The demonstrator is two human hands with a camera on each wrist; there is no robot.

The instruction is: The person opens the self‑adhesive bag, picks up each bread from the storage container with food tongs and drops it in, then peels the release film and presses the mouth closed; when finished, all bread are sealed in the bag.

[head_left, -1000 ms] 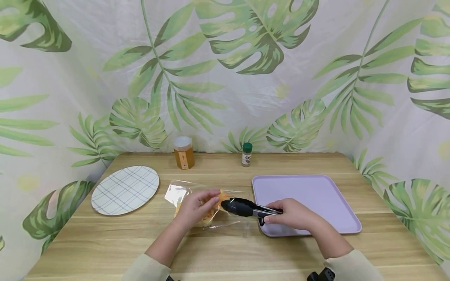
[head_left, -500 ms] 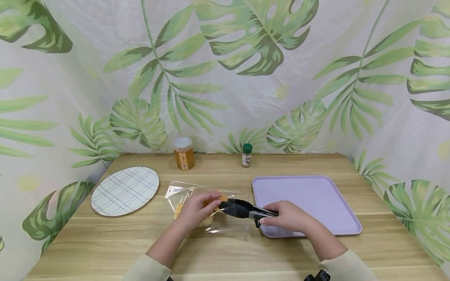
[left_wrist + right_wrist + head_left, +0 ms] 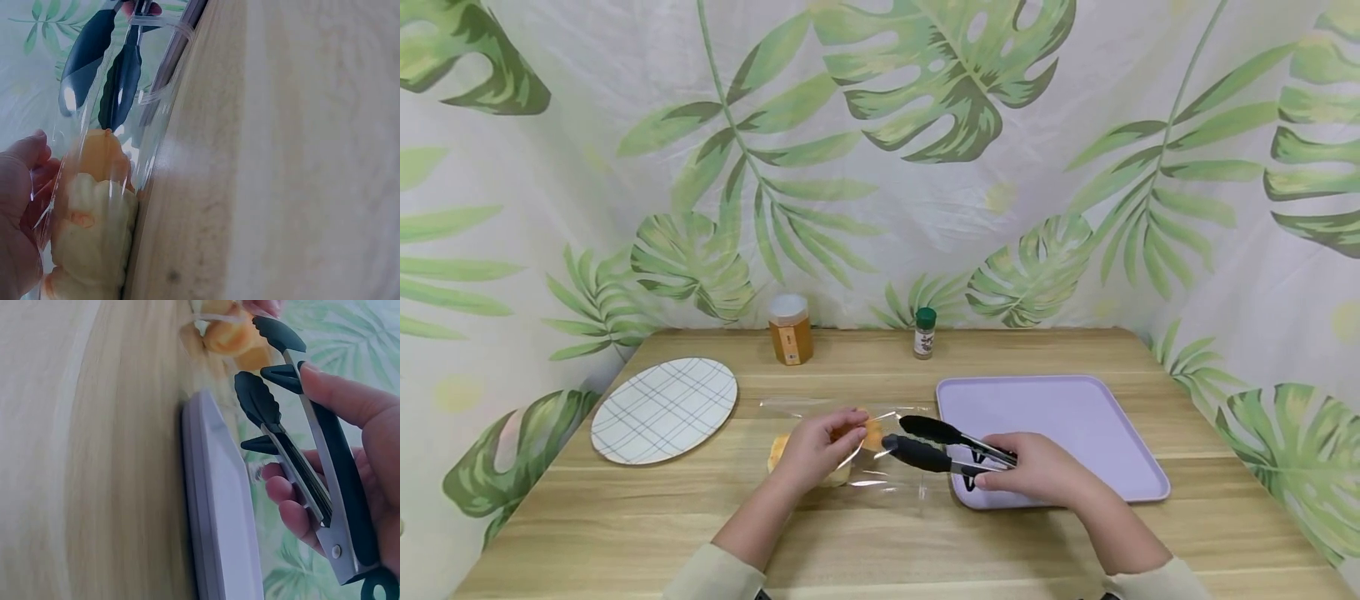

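Lumpy pale-yellow and orange bread (image 3: pixel 90 234) lay inside a clear plastic bag (image 3: pixel 868 483) on the wood-grained desk (image 3: pixel 940 558). The bare left hand (image 3: pixel 816 446) was over the bag, its fingers and thumb curled on the plastic near the bread's orange part. The bare right hand (image 3: pixel 1037 467), right of the bag, had its fingers wrapped round black-and-silver metal tongs (image 3: pixel 917 454), whose ridged tips were spread and pointed at the bread; whether they touched it was unclear. Slack plastic seemed liable to snag on the tips or be nipped with the bread, dragging the whole bag along. Too hard a squeeze might crush the bread, and a slip of the left hand could let the bag sag. A rectangular lilac tray (image 3: pixel 1060 433) was just right of the bag; a round white checked plate (image 3: pixel 666 412) lay to its left. Behind it stood a white-lidded amber jar (image 3: pixel 791 337) and a small green-capped shaker (image 3: pixel 924 335).
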